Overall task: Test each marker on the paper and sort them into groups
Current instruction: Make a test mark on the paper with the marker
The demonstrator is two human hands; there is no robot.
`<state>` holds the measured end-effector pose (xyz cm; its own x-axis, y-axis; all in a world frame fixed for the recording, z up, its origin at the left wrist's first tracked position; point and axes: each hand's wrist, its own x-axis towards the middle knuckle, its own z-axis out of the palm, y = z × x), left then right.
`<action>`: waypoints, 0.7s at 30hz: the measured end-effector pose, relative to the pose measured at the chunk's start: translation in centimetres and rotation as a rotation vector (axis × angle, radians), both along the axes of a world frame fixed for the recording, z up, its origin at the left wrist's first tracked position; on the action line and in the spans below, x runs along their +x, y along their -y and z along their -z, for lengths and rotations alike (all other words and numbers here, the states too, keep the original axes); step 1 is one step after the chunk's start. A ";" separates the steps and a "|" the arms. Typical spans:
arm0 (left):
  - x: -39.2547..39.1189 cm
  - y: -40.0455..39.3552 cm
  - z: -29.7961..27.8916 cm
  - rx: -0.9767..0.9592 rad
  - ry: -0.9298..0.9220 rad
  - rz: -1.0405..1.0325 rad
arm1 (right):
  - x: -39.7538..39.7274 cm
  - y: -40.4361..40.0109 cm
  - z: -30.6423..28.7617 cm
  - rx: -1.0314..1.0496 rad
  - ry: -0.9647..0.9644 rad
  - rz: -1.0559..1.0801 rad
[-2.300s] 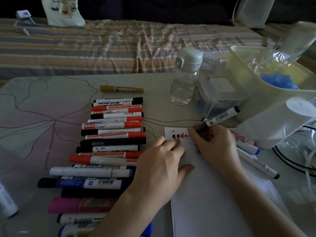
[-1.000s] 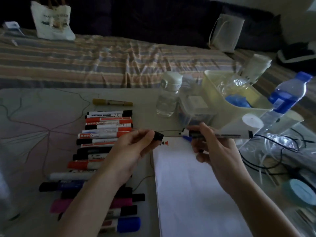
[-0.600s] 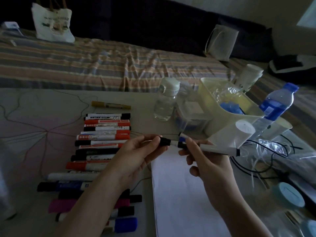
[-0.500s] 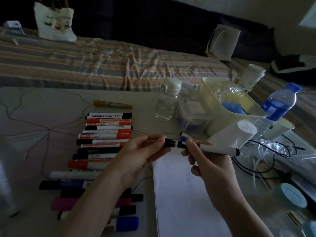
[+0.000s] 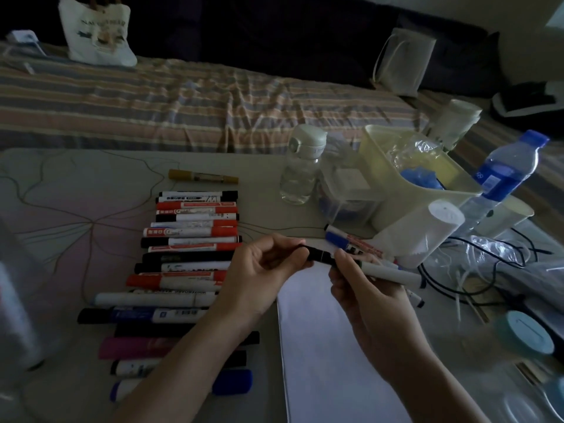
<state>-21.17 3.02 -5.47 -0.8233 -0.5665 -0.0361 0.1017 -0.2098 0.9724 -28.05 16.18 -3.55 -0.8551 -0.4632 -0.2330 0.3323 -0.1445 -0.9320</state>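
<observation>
The white marker (image 5: 387,271) is hanging in the air over the top of the paper (image 5: 323,346), with the right hand (image 5: 363,288) gripping its body and the left hand (image 5: 262,267) pinching its black cap (image 5: 319,255), while a row of markers (image 5: 189,257) is lying just left of them on the table (image 5: 76,190).

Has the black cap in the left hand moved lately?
Yes. The black cap has closed the gap onto the marker, above the paper's top edge.
</observation>
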 end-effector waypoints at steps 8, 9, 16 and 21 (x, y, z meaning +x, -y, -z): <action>3.3 -0.1 -1.1 -0.160 -0.012 -0.019 | 0.7 -6.0 -2.0 0.091 0.040 -0.149; 3.8 -0.2 -1.2 -0.207 0.007 0.001 | 0.8 -6.9 -2.1 0.265 -0.138 -0.189; 6.5 -1.4 -1.3 -0.638 0.174 0.007 | 0.0 -6.9 -1.1 0.891 -0.943 -0.366; 11.3 1.0 -0.8 -1.001 0.417 0.019 | -4.7 -8.0 0.8 1.021 -1.006 -0.005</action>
<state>-9.89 1.99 -4.66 -0.8621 -0.4819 0.1565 -0.2717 0.7003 0.6601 -32.79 24.18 -4.36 -0.8523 -0.4684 0.2330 -0.5209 0.7188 -0.4604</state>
